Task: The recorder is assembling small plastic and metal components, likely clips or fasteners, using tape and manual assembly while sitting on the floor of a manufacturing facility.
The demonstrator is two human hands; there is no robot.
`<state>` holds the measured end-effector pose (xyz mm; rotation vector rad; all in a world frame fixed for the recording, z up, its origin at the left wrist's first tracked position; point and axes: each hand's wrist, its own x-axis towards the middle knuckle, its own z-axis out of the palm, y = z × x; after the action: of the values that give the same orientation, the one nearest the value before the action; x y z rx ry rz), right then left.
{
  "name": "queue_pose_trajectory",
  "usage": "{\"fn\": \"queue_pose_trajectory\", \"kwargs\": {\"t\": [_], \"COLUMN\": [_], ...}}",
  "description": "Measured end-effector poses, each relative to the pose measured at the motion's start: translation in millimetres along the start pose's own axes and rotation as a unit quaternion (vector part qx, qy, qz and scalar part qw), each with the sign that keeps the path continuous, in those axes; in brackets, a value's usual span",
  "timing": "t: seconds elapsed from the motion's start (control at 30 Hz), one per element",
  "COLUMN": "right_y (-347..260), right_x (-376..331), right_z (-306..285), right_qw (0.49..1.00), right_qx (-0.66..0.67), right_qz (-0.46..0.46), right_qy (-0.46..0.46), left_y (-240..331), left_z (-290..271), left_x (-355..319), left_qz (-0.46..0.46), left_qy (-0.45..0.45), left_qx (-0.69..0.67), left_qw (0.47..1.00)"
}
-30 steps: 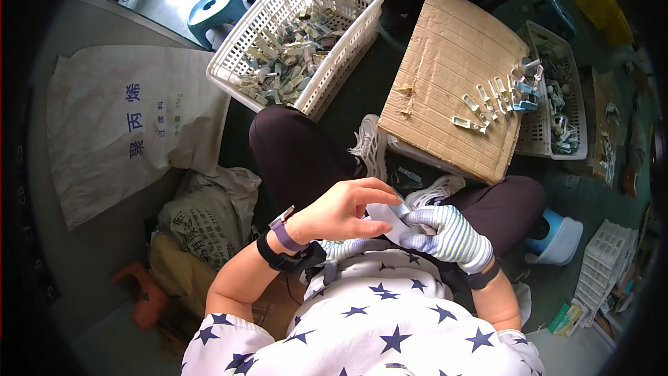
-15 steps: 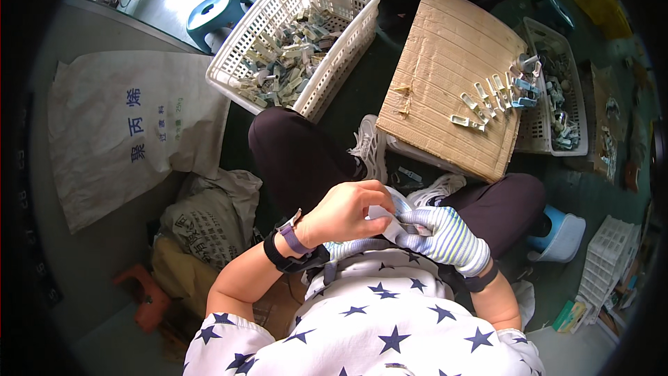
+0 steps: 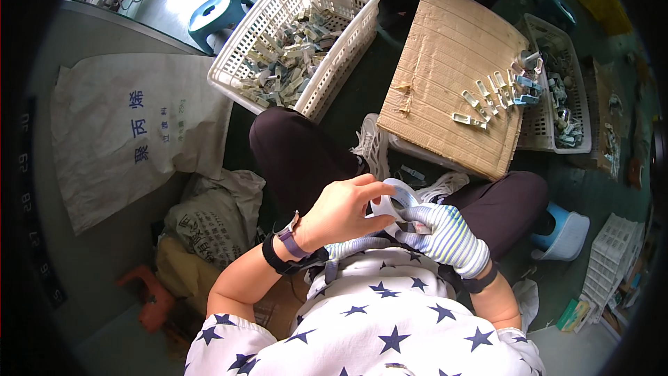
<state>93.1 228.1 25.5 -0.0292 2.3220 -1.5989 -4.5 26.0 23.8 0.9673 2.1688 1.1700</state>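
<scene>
The gloved right hand (image 3: 451, 237) holds the white ring (image 3: 384, 213) by its lower right side. The bare left hand (image 3: 348, 210) has thumb and forefinger parted at its left edge; whether they grip, I cannot tell. Round, without a long axis, the ring lies just below frame centre, both hands equally near. Its hole shows wider than half a second ago. Upper right: clips (image 3: 463, 119) on cardboard (image 3: 445, 49).

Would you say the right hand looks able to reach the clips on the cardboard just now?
Probably not at once: the right hand holds the white roll, though nothing visible covers the clips on the cardboard.
</scene>
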Motion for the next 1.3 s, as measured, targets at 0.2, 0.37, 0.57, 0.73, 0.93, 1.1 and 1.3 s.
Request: {"fn": "queue_pose_trajectory", "kwargs": {"t": [0.2, 0.37, 0.57, 0.73, 0.93, 1.1, 1.3], "right_y": [2, 2, 4, 7, 7, 12, 4], "right_x": [-6, -12, -14, -17, -19, -20, -21], "right_z": [0, 2, 3, 6, 9, 12, 13], "right_qw": [0.999, 1.000, 1.000, 1.000, 0.999, 0.999, 0.996], "right_qx": [-0.033, -0.026, 0.001, 0.008, 0.005, 0.012, 0.063], "right_qz": [-0.022, -0.012, 0.000, -0.008, -0.006, -0.011, 0.064], "right_qy": [-0.013, 0.001, 0.008, 0.025, 0.034, 0.040, 0.005], "left_y": [-16, -15, -15, -13, -21, -19, -31], "left_z": [1, 0, 1, 0, 7, 3, 13], "left_x": [4, 6, 5, 6, 3, 6, -2], "left_qz": [0.050, 0.055, 0.035, 0.020, 0.001, -0.018, -0.039], "left_qy": [-0.079, -0.087, -0.093, -0.120, -0.122, -0.152, -0.164], "left_qx": [-0.086, -0.125, -0.142, -0.129, -0.161, -0.164, -0.196], "left_qw": [0.992, 0.987, 0.985, 0.984, 0.979, 0.974, 0.966]}}
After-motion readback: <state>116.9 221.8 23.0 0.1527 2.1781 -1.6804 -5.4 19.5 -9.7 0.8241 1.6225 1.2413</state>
